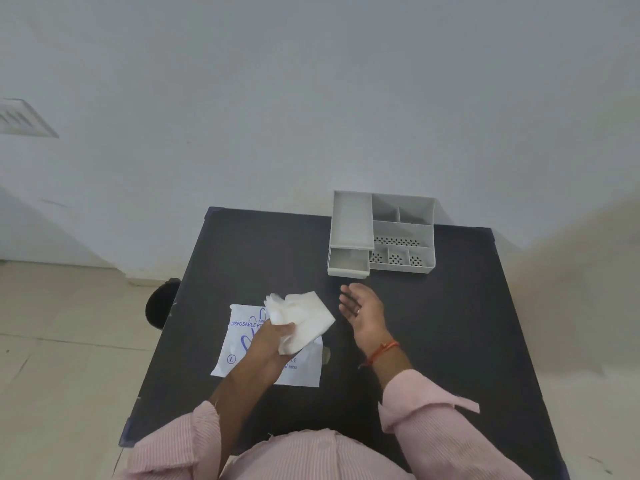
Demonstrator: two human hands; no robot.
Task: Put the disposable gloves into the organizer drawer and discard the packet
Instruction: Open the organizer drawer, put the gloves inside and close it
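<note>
My left hand grips a folded bundle of white disposable gloves and holds it just above the table. Under that hand lies the flat white packet with blue print reading "DISPOSABLE". My right hand hovers to the right of the gloves, palm turned inward, fingers apart, holding nothing. A grey organizer stands at the table's far edge. Its small lower-left drawer is pulled out toward me and looks empty, a short way beyond my right hand's fingertips.
The dark table stands against a white wall. A round black object sits on the floor beside the table's left edge. The organizer has several open compartments, some with perforated bottoms. Beige floor tiles run along the left.
</note>
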